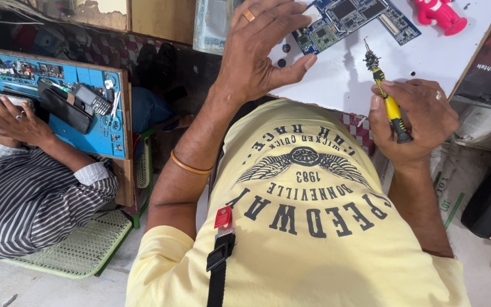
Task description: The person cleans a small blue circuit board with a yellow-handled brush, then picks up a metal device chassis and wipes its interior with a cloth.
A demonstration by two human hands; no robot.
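My left hand (259, 54), with a ring and a bangle at the wrist, rests its fingertips on the near corner of a blue circuit board (350, 20) lying on a white tabletop (342, 74). My right hand (413, 122) grips a yellow-and-black screwdriver (390, 108). The tool's metal tip points up and away, over the tabletop and just right of the board. My yellow printed T-shirt (308, 227) fills the lower middle of the view.
A pink toy figure (439, 14) lies at the tabletop's far right. On the left, a co-worker in a striped shirt (35, 193) has a hand (12, 119) on a blue work mat (95, 122) with tools and a dark handset. A green mesh seat (80, 247) is below.
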